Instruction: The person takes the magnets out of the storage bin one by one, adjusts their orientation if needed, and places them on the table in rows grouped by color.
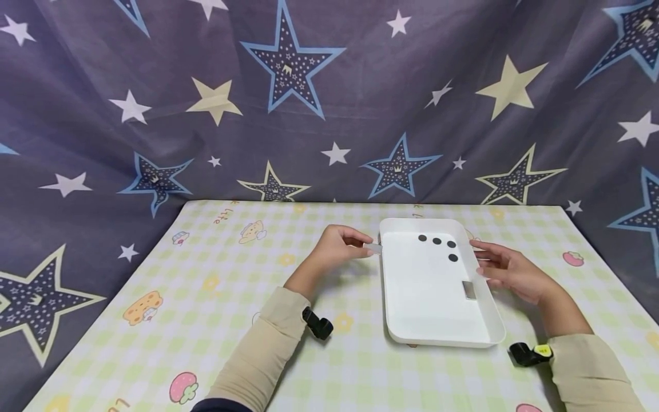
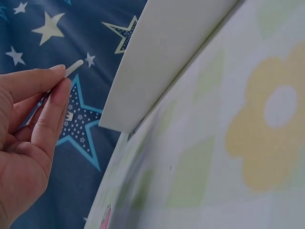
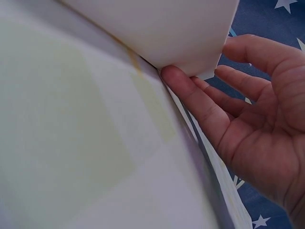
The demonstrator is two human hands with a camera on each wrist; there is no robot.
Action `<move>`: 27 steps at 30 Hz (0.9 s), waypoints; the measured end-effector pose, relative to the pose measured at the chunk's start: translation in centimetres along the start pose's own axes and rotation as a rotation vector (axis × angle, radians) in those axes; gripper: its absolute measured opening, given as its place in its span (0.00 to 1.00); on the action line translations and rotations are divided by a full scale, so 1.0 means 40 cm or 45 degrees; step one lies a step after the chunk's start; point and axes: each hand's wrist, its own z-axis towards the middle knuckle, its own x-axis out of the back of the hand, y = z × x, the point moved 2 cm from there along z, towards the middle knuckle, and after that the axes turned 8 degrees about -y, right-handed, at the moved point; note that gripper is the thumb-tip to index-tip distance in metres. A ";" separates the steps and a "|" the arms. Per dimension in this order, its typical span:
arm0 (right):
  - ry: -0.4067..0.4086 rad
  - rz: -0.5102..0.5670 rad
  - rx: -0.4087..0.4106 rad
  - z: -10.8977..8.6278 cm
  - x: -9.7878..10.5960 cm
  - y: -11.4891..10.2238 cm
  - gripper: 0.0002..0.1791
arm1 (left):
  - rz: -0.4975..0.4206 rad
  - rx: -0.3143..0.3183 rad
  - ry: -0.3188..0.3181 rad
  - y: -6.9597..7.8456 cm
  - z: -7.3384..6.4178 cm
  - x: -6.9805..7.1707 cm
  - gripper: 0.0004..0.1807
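A white shallow tray [image 1: 437, 309] lies on the table. My left hand [image 1: 340, 245] pinches a small thin greyish piece [image 1: 374, 248] between thumb and fingertips, at the tray's left rim. In the left wrist view the same piece [image 2: 74, 68] shows edge-on as a pale, flat strip. My right hand [image 1: 515, 272] touches the outside of the tray's right wall with fairly straight fingers [image 3: 195, 98]. Several small black discs [image 1: 436, 241] lie near the far end of the tray's floor. A grey, shiny rectangular piece [image 1: 468, 290] sits by its right wall.
A green-and-white checked cloth [image 1: 206, 332] with printed flowers and food pictures covers the table. Behind it hangs a dark curtain [image 1: 340, 137] with stars. Black wrist cameras [image 1: 317, 324] are worn over beige sleeves [image 1: 262, 349].
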 end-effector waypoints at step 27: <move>-0.014 0.010 -0.001 0.001 0.004 0.006 0.37 | 0.024 0.139 0.095 -0.077 -0.036 0.081 0.11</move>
